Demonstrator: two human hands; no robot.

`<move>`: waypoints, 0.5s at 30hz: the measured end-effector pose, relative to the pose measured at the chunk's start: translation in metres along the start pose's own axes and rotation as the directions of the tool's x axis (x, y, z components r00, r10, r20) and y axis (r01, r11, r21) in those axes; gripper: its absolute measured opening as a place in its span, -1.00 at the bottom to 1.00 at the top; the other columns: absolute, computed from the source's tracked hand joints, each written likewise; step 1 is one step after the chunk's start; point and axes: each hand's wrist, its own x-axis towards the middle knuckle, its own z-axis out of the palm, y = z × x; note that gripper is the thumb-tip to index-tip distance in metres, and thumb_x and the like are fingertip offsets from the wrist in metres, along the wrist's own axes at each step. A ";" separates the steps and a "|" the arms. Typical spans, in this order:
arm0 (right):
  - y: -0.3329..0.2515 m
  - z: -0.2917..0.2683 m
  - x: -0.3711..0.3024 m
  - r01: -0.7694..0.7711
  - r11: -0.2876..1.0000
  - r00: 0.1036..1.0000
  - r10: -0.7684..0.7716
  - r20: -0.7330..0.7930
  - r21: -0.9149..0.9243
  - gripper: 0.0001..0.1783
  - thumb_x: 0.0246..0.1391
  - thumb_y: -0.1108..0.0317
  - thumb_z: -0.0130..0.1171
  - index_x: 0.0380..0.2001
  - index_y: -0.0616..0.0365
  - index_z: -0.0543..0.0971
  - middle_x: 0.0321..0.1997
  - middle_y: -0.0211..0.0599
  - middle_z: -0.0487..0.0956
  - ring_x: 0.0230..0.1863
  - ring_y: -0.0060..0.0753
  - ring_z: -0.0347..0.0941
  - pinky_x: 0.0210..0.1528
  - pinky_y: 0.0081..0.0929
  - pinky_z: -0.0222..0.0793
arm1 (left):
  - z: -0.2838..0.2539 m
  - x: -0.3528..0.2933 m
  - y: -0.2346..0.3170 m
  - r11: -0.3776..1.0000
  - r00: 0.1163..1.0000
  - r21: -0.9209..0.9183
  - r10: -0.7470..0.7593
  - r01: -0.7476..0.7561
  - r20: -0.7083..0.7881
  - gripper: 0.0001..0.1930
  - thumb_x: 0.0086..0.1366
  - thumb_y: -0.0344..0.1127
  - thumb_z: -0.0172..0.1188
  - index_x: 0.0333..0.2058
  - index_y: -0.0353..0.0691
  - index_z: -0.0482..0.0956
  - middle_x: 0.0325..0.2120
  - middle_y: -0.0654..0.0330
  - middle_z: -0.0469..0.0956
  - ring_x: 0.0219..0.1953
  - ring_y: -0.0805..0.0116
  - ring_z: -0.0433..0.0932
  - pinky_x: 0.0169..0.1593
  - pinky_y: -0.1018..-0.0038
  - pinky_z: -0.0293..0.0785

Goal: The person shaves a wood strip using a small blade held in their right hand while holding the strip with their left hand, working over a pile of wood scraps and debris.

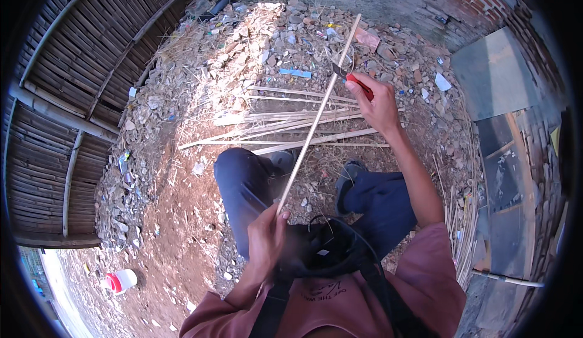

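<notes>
My left hand (265, 238) is closed round the lower end of a long, pale bamboo strip (316, 119). The strip slants up and away to the right, over my bent legs. In my right hand (378, 102) is a red-handled cutting tool (359, 87). Its short dark blade lies against the strip's upper part; whether it has one blade or two I cannot tell. Beneath the held strip, several more bamboo strips (267, 118) lie roughly crosswise on the ground beyond my feet.
Rubble and litter (243, 53) cover the ground ahead, up to a brick wall (388, 4). A woven bamboo wall (67, 53) stands left. A white container with a red lid (124, 281) sits at lower left. Flat panels (495, 74) lean at right, near thin upright sticks (464, 229).
</notes>
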 end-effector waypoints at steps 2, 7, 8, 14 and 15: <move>0.016 -0.005 0.006 -0.047 0.999 0.998 0.048 0.033 -0.020 -0.64 0.37 0.18 0.34 -0.01 0.28 0.75 -0.33 -0.14 0.77 -0.44 -0.46 0.60 -0.35 -0.42 0.46 | 0.000 -0.003 -0.001 1.000 1.000 0.011 -0.002 0.002 0.025 -0.65 0.58 -0.24 0.20 0.10 -0.43 0.67 -0.51 0.20 0.54 -0.41 0.55 0.46 -0.29 0.48 0.45; 0.020 -0.001 0.010 -0.127 0.989 0.986 0.134 0.102 -0.072 -0.59 0.39 0.07 0.31 0.01 0.20 0.77 -0.46 -0.25 0.71 -0.52 -0.51 0.48 -0.41 -0.45 0.35 | -0.004 -0.006 -0.008 1.000 1.000 -0.005 -0.001 0.001 0.012 -0.65 0.58 -0.23 0.21 0.09 -0.44 0.67 -0.44 0.03 0.67 -0.38 0.45 0.57 -0.23 0.41 0.52; 0.021 0.001 0.011 -0.126 0.989 0.985 0.133 0.107 -0.075 -0.58 0.39 0.05 0.30 0.01 0.18 0.77 -0.48 -0.26 0.70 -0.53 -0.52 0.46 -0.42 -0.44 0.33 | -0.006 -0.007 -0.008 1.000 1.000 -0.005 -0.001 0.002 0.012 -0.65 0.58 -0.23 0.21 0.09 -0.44 0.67 -0.44 0.03 0.67 -0.38 0.45 0.57 -0.23 0.41 0.52; 0.053 -0.005 0.033 -0.158 0.976 0.981 0.172 0.085 -0.153 -0.58 0.39 0.06 0.29 0.03 0.18 0.77 -0.49 -0.29 0.67 -0.53 -0.54 0.42 -0.44 -0.41 0.28 | -0.012 -0.011 -0.005 0.999 0.998 0.005 -0.050 0.050 0.044 -0.67 0.55 -0.27 0.23 0.08 -0.43 0.68 -0.36 -0.13 0.72 -0.33 0.30 0.68 -0.16 0.33 0.57; 0.056 -0.006 0.037 -0.162 0.970 0.979 0.182 0.096 -0.181 -0.58 0.39 0.08 0.29 0.03 0.23 0.76 -0.43 -0.27 0.72 -0.51 -0.55 0.44 -0.42 -0.43 0.31 | -0.013 -0.011 -0.007 0.998 0.997 0.004 -0.057 0.057 0.049 -0.68 0.55 -0.28 0.23 0.08 -0.43 0.69 -0.35 -0.14 0.72 -0.34 0.27 0.68 -0.16 0.33 0.57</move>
